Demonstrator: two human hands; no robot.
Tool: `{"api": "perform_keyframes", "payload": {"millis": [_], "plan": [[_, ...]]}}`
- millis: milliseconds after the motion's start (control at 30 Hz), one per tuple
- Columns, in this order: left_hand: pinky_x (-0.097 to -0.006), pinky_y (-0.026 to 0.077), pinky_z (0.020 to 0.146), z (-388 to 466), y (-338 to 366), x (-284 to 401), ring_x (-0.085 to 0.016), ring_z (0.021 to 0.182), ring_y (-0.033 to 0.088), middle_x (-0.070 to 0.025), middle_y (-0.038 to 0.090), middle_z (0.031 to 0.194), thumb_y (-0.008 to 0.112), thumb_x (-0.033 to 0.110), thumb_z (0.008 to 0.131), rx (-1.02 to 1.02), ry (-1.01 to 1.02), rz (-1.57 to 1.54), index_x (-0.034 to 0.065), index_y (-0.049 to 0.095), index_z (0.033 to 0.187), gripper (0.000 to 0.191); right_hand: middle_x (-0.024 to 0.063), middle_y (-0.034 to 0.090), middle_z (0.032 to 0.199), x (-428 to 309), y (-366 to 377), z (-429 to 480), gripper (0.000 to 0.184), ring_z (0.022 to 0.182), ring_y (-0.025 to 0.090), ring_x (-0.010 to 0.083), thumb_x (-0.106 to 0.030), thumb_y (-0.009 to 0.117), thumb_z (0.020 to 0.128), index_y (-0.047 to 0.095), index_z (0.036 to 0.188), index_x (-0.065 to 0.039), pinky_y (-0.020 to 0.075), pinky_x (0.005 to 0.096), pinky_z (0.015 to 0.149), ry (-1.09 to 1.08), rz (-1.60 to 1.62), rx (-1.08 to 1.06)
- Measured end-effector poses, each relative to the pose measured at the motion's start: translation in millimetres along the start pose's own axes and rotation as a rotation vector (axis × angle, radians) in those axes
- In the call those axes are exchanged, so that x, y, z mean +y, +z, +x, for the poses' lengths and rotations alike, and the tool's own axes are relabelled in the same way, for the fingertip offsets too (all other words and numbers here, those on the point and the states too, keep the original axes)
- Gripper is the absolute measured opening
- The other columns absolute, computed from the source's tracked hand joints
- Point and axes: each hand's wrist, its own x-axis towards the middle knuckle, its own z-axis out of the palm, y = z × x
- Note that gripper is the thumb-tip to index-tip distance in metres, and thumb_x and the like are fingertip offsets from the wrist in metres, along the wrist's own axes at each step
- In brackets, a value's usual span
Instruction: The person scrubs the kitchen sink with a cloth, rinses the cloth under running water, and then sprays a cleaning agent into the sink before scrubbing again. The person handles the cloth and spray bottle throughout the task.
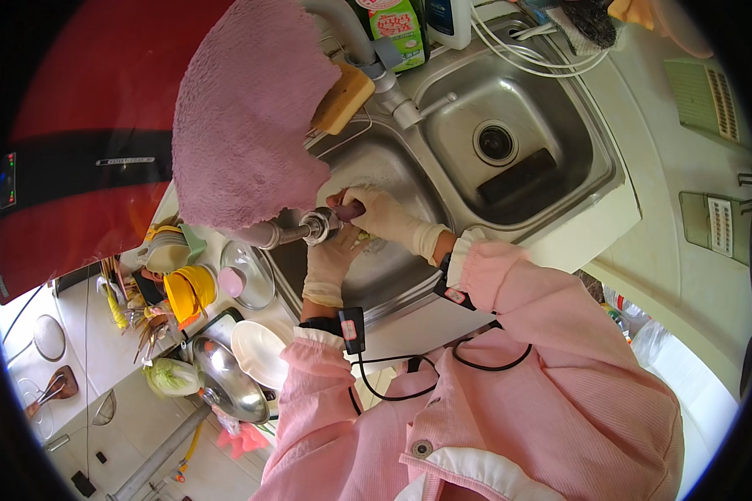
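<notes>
Both my hands wear thin cream gloves and work over the left basin (407,269) of a stainless steel double sink. My right hand (385,216) grips a small purplish-red piece (349,211), perhaps a root vegetable, with its fingertips. Just below it, my left hand (333,266) lies beside the metal tap outlet (318,225), which hides part of its fingers. Whether the left hand also grips something is hidden. Small pale-green scraps (366,237) show beside the left fingers.
A pink towel (250,113) hangs close over the basin's left side. A yellow sponge (343,99) rests in a wire rack behind. The right basin (520,138) holds a dark block (517,175). Yellow bowls (189,293), a glass lid (247,275) and a white bowl (260,351) stand at left.
</notes>
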Motion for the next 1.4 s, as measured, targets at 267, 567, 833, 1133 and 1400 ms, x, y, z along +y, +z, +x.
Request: {"api": "perform_keyframes", "payload": {"millis": [267,567,833,1133,1400], "plan": [[-0.0405,0.043,0.088,12,-8,-13,-0.024,0.111,0.048,-0.006,0.052,0.121,0.049,0.027,0.089,-0.304,0.186,0.024,0.0118,0.049,0.118,0.033,0.006,0.057,0.104,8,-6,-31,0.02,0.102,0.05,0.0281,-0.011,0.066,0.068,0.06,0.088,-0.009,0.0404,0.0365,0.087,-0.353,-0.16,-0.135],[-0.0383,0.047,0.077,-12,15,-18,-0.022,0.098,0.053,-0.007,0.054,0.113,0.045,0.018,0.091,-0.309,0.255,0.036,0.0083,0.049,0.111,0.023,0.0146,0.062,0.095,5,-19,-32,0.026,0.087,0.06,0.0262,-0.02,0.063,0.075,0.062,0.094,-0.002,0.0457,0.0324,0.08,0.348,0.248,-0.015],[-0.0393,0.042,0.088,-17,20,-22,-0.021,0.102,0.052,-0.0056,0.053,0.116,0.05,0.022,0.089,-0.336,0.22,0.24,0.0094,0.047,0.119,0.032,0.0126,0.064,0.092,-11,-20,-25,0.026,0.083,0.061,0.0207,-0.012,0.06,0.078,0.06,0.1,0.001,0.0461,0.0297,0.076,0.477,0.281,0.013],[-0.0456,0.036,0.094,-7,-17,-12,-0.021,0.111,0.048,-0.0048,0.052,0.118,0.042,0.016,0.09,-0.131,0.278,0.082,0.0093,0.048,0.115,0.026,0.0056,0.058,0.104,2,-31,-20,0.03,0.092,0.054,0.013,-0.014,0.055,0.086,0.053,0.113,-0.001,0.0415,0.0266,0.084,0.376,0.881,-0.072],[-0.0443,0.031,0.096,-7,-17,-17,-0.021,0.114,0.046,-0.0032,0.052,0.118,0.043,0.015,0.088,0.169,0.159,0.32,0.0076,0.049,0.113,0.026,0.0039,0.057,0.1,-13,-28,-5,0.03,0.089,0.054,0.012,-0.017,0.053,0.088,0.051,0.114,-0.003,0.0432,0.0264,0.08,0.407,0.855,-0.219]]}}
